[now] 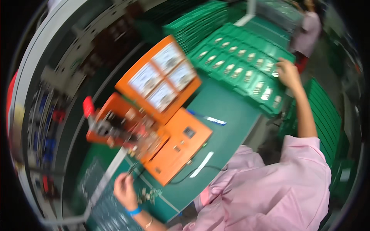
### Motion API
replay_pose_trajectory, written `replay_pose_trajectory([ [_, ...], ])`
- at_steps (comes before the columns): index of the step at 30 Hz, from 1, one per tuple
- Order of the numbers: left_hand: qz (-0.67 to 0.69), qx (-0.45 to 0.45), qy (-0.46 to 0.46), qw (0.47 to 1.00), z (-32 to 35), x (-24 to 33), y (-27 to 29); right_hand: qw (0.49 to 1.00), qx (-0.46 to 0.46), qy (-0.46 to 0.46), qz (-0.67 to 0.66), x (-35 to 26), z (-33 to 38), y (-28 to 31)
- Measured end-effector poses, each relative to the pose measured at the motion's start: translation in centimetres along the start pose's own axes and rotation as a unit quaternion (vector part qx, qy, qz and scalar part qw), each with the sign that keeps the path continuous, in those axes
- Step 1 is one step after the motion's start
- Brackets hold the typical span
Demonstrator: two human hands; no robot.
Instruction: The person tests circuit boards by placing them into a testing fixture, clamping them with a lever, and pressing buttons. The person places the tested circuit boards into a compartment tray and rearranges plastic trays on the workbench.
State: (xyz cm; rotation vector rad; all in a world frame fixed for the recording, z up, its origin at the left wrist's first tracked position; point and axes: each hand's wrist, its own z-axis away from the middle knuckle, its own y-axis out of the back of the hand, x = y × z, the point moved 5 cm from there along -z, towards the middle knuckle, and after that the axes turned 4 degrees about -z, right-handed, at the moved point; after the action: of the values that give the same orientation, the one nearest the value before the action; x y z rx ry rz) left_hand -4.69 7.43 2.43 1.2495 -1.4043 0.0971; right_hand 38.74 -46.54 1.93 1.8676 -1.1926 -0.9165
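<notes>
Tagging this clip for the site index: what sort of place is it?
Probably an electronics assembly or test line in a factory. An orange test fixture with four white meter dials stands on a green bench, beside rows of green trays holding small parts. The right hand reaches onto the trays.

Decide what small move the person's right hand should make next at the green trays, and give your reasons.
Probably close the fingers on one part and lift it out. The right hand already rests, fingers spread, on the green trays of small parts, with nothing visibly in its grip, while the left hand waits beside small parts near the orange test fixture.
</notes>
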Motion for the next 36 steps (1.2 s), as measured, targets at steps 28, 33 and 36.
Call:
replay_pose_trajectory([
  [28, -0.185, -0.007, -0.245, 0.952, 0.2, 5.7, -8.6, 0.788, -0.169, 0.456, -0.378, -38.9, 11.8, -2.4],
  [33, -0.175, -0.013, -0.236, 0.956, 0.5, 5.7, -8.5, 0.797, -0.165, 0.445, -0.374, -38.7, 11.4, -2.5],
  [36, -0.185, -0.015, -0.229, 0.956, 0.7, 5.2, -8.5, 0.804, -0.103, 0.456, -0.368, -38.8, 11.4, -1.5],
])
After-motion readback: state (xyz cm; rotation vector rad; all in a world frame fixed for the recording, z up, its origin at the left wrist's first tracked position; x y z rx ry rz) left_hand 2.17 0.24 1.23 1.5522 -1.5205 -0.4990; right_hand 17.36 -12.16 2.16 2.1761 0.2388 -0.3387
